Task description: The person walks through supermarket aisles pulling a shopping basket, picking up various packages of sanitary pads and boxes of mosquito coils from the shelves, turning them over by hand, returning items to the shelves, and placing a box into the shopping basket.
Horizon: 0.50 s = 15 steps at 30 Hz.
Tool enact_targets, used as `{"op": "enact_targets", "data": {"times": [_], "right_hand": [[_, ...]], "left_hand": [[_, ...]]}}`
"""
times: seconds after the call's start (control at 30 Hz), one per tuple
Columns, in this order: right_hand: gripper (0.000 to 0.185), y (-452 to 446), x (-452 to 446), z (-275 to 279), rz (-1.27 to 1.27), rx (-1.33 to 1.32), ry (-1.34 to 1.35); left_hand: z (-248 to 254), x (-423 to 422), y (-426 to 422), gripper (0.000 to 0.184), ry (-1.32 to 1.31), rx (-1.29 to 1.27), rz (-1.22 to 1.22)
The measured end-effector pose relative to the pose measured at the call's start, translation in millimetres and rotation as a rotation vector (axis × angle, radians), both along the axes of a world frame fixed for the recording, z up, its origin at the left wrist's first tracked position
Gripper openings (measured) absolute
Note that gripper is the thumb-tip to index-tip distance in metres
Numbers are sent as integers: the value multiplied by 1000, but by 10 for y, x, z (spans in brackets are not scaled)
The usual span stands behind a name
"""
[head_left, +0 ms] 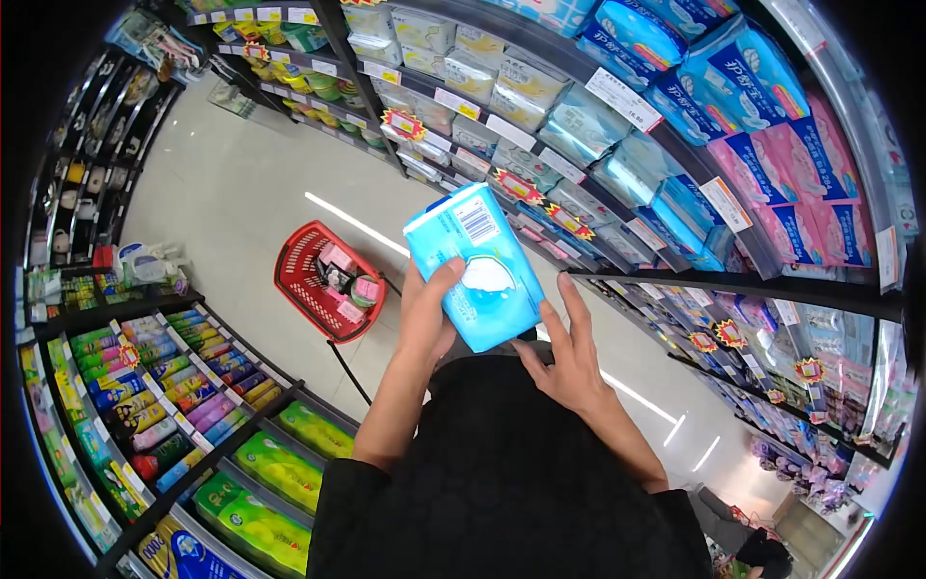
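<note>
A light blue pack of sanitary pads (497,275) with a white barcode label is tilted in front of my chest. My left hand (427,314) grips its left side, thumb across the front face and the other fingers hidden behind. My right hand (573,367) is at the lower right edge of the pack, fingers spread apart. Its fingertips are close to the edge or touching it; I cannot tell which.
A red shopping basket (325,253) with several small packages stands on the floor to the left, its long handle (349,372) towards me. Shelves of pad packs (743,77) rise ahead and right. Shelves of snack tubes (183,376) and green packs (256,521) line the left. Another person (762,555) is at lower right.
</note>
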State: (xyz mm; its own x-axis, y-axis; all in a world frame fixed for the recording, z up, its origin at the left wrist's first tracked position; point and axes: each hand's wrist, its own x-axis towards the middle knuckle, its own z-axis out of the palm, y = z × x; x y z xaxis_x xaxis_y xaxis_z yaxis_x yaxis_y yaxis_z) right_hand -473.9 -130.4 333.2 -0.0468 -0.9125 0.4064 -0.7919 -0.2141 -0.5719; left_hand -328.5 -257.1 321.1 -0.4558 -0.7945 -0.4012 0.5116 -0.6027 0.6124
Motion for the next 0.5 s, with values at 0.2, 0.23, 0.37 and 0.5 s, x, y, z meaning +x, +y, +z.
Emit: {"op": "enact_targets", "data": {"times": [0.2, 0.23, 0.37, 0.5], "right_hand": [[83, -37, -58, -104, -60, 75, -35], [84, -38, -83, -125, -69, 48, -19], [90, -49, -153, -138, -107, 15, 7], [94, 11, -395, -241, -160, -34, 107]], "left_hand": [[-51, -100, -142, 50, 20, -18, -2], [-52, -132, -131, 50, 15, -21, -1], [-67, -336, -49, 48, -26, -1, 11], [-137, -735, 149, 45, -41, 74, -19]]}}
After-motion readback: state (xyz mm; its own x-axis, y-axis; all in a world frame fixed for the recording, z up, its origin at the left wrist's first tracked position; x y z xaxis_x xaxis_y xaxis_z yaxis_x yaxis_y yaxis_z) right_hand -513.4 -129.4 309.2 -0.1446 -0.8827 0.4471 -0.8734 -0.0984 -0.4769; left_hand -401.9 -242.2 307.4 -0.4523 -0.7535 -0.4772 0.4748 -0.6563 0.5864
